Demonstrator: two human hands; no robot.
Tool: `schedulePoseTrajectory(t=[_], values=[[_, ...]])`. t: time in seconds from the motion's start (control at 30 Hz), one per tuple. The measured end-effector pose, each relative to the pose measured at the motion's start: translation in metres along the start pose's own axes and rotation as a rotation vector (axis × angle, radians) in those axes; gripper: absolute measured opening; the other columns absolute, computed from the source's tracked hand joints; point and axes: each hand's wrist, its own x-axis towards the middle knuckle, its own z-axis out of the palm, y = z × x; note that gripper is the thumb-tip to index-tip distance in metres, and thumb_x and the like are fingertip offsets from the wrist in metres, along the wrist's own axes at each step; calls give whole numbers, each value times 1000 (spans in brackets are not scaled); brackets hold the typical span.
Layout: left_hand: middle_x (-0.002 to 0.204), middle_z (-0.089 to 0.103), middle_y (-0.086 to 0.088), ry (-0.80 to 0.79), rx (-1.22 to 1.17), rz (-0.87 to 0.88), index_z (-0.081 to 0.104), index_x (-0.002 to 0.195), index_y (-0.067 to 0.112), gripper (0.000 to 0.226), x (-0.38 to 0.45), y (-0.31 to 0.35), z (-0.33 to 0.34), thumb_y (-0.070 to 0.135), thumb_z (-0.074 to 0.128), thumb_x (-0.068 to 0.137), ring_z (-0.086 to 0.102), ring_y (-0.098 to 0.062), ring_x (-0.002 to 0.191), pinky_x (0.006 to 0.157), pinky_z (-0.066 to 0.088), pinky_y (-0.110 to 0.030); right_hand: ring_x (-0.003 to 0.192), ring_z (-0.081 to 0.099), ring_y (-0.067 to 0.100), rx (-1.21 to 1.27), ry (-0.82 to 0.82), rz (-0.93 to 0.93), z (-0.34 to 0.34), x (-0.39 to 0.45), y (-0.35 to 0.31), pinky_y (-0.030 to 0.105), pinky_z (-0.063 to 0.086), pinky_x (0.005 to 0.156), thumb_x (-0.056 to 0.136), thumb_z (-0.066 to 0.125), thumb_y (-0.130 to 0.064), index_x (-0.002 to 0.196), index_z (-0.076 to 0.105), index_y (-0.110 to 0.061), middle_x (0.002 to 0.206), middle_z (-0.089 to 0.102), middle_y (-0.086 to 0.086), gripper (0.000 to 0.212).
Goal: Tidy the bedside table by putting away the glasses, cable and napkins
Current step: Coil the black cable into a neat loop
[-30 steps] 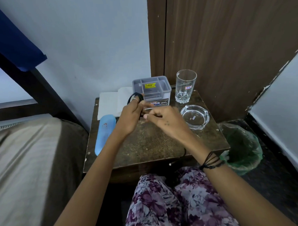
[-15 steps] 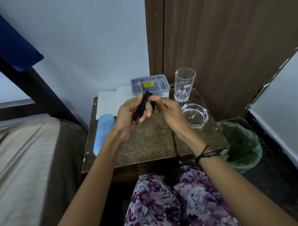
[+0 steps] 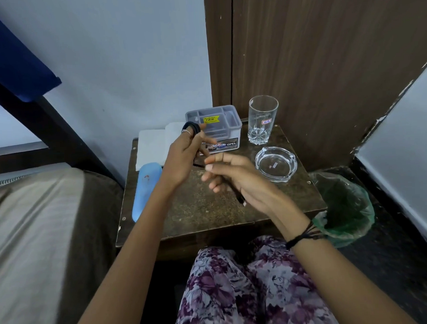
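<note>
Both hands are up over the brown speckled counter (image 3: 209, 210): left hand (image 3: 183, 160) has its fingers curled around one coiled black cable (image 3: 192, 127), right hand (image 3: 235, 178) is loosely half open with the cable's tail end running through it. Counted on the counter: one folded white napkin stack (image 3: 151, 148) far left, one smooth blue glasses case (image 3: 145, 188) near left, one grey plastic divided box (image 3: 221, 124), one cut-glass tumbler (image 3: 262, 120), one round glass ashtray (image 3: 276, 163).
</note>
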Motion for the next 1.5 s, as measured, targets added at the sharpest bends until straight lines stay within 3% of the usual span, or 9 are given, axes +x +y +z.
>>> schedulePoseTrajectory(t=[0.13, 0.27, 0.37, 0.47, 0.63, 0.87, 1.07, 1.27, 1.5], values=[[79, 62, 1, -19, 113, -73, 63, 96, 13, 23, -7, -8, -4, 18, 41, 98, 56, 5, 62, 62, 43, -7, 71, 70, 9, 67, -25, -60, -17, -3, -14, 17, 56, 66, 89, 53, -2, 93, 67, -10, 77, 74, 1, 17], [56, 60, -2, -155, 11, -128, 59, 70, 13, 38, -16, -1, -2, 30, 38, 97, 46, -14, 45, 50, 40, -21, 72, 67, 7, -90, 8, -119, -24, 2, -21, 16, 54, 67, 89, 55, -2, 99, 68, -10, 78, 73, 1, 18], [59, 58, 0, -314, 35, -163, 59, 78, 10, 34, -21, 7, -2, 36, 41, 92, 39, -7, 39, 46, 35, -13, 75, 64, 3, -471, 98, -254, -29, 7, -25, 15, 50, 72, 86, 62, -9, 97, 69, -15, 83, 71, -4, 14], [45, 52, 8, -451, 97, -180, 58, 78, 10, 12, -23, 9, -4, 14, 54, 89, 40, -1, 36, 47, 36, -10, 82, 56, -1, -1012, 217, -466, -35, 9, -27, 9, 40, 75, 84, 66, -23, 99, 71, -18, 93, 69, -5, 16], [54, 62, 9, -577, -43, -247, 63, 82, 7, 20, -25, 15, -2, 6, 47, 92, 49, 0, 47, 52, 42, -8, 87, 49, 16, -1475, 377, -757, -34, 12, -15, 32, 41, 78, 84, 64, -26, 100, 72, -20, 95, 60, 3, 18], [43, 50, 3, -464, -409, -267, 63, 60, 9, 22, -29, 16, 0, 3, 44, 68, 41, -8, 36, 45, 39, -16, 80, 58, -3, -898, 326, -534, -23, 11, -7, 8, 46, 79, 87, 59, -7, 100, 71, -8, 89, 63, -5, 18], [36, 44, 1, -97, -403, -326, 51, 38, 13, 20, -29, 20, 15, 9, 37, 52, 31, -10, 24, 36, 23, -19, 84, 67, 14, -526, 359, -314, -15, 12, -6, 18, 54, 77, 87, 60, -5, 98, 72, -6, 89, 71, 4, 16], [35, 45, 4, 192, -231, -194, 41, 56, 12, 23, -28, 24, 24, -7, 40, 68, 37, -10, 29, 35, 27, -13, 74, 65, 10, -296, 313, -262, -13, 10, -10, 15, 53, 65, 89, 55, -1, 99, 68, 2, 88, 70, 12, 17], [62, 40, 1, 50, -31, -183, 38, 63, 17, 13, -27, 24, 28, 10, 42, 74, 37, -15, 59, 58, 31, -29, 61, 63, -1, -125, 285, -222, -20, 4, -10, 12, 49, 56, 91, 51, -3, 95, 67, 0, 75, 68, 0, 17]])
